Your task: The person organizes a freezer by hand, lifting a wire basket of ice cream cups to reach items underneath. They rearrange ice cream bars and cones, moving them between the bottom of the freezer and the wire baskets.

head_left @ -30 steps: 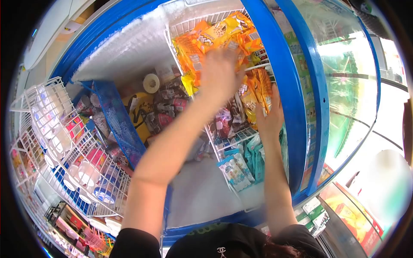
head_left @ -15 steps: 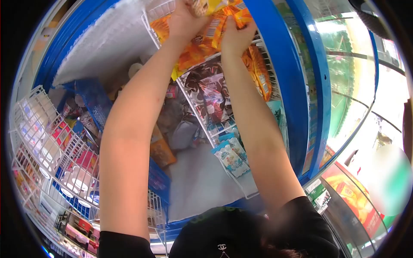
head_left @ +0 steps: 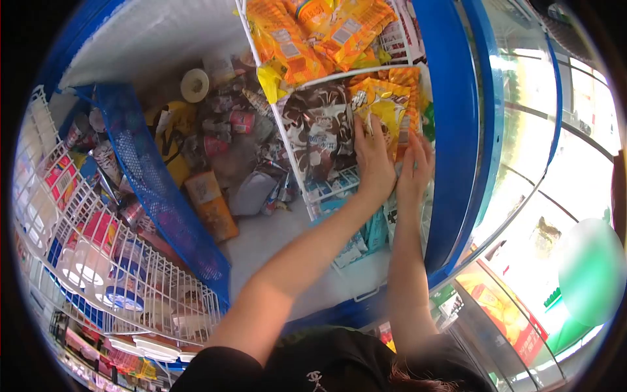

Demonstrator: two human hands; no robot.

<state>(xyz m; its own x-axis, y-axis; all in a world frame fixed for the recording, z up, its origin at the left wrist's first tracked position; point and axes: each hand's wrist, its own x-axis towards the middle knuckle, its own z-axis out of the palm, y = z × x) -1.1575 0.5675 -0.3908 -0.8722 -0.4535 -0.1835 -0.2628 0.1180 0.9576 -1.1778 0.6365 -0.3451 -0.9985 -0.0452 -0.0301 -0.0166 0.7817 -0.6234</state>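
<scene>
A yellow ice cream packet lies at the right of the middle basket section, next to brown-and-white packets. My left hand rests against its lower end, fingers stretched out along the wrapper. Close beside it, my right hand reaches up along the basket's right side, fingers extended at the lower edge of the orange packets; its fingertips are partly hard to make out. Several more orange packets fill the upper section of the white wire basket.
Light blue packets lie in the near basket section. On the freezer floor are loose packets and an orange box. A blue mesh divider and a white wire rack of cups stand left; the blue freezer frame runs along the right.
Both hands have come down and right from the upper orange packets to the middle section. A yellow packet now shows there on top. The view has shifted too.
</scene>
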